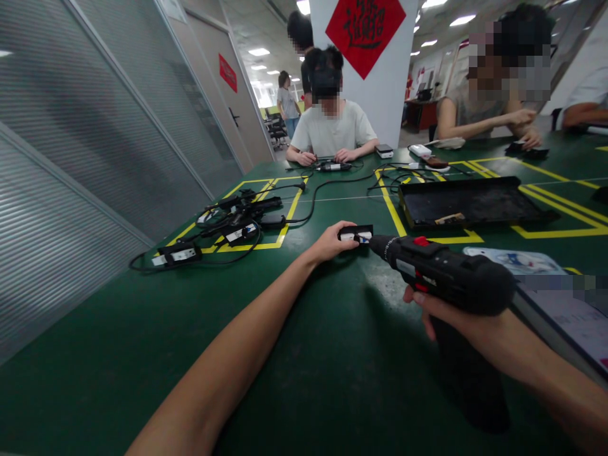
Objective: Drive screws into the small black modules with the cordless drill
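Observation:
My left hand (331, 242) is closed round a small black box with a white label (356, 234), holding it down on the green table (304, 354). My right hand (456, 316) grips the handle of a black and red cordless screwdriver (441, 273). The tool's nose points left and meets the right end of the small box. Most of my right hand's fingers are hidden behind the tool's body.
A heap of black power adapters with cables (228, 221) lies in a yellow-taped square at the left. A black tray (475, 202) sits at the right, a flat panel (565, 310) near my right arm. Two people work across the table; others stand behind.

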Demonstrator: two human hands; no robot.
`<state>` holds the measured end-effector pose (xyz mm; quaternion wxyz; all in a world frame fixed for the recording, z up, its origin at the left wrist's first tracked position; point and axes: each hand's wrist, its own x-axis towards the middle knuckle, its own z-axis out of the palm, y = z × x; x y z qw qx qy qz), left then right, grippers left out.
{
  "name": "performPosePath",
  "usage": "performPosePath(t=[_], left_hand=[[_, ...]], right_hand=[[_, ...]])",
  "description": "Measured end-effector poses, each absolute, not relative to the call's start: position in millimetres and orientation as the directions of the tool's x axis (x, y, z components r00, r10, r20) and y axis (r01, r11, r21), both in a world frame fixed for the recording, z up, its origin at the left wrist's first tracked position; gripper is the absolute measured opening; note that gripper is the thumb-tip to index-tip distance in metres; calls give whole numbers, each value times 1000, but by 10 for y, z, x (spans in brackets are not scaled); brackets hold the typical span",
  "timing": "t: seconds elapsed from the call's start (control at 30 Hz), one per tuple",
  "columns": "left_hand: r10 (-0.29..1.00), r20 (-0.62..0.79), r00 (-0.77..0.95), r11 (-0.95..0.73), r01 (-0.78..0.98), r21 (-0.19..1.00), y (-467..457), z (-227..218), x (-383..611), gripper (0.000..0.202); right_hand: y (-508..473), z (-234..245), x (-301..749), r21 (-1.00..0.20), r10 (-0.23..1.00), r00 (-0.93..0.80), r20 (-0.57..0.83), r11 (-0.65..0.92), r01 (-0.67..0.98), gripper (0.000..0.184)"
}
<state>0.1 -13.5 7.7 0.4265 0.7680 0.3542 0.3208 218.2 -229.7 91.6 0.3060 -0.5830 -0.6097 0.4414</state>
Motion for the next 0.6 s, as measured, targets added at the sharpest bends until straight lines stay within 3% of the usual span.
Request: performPosePath(t=[0.2, 0.3, 0.4, 0.6], left_hand=[[816, 180, 549, -390, 293, 873, -162, 115, 2, 56], [814, 182, 552, -389, 285, 876, -145, 99, -1, 56], [815, 193, 546, -397, 284, 873, -125, 71, 0, 56], [829, 238, 506, -446, 340, 828, -119, 49, 15, 51]], right_hand=[[-2245, 826, 2217, -953, 940, -264, -214, -141, 270, 37], [-2286, 897, 2184, -946, 949, -246, -194, -115, 302, 35], [-2315, 952, 2150, -920, 961, -224, -163, -66, 387, 22], [-2325, 936, 2122, -937, 962, -199, -188, -115, 329, 17]])
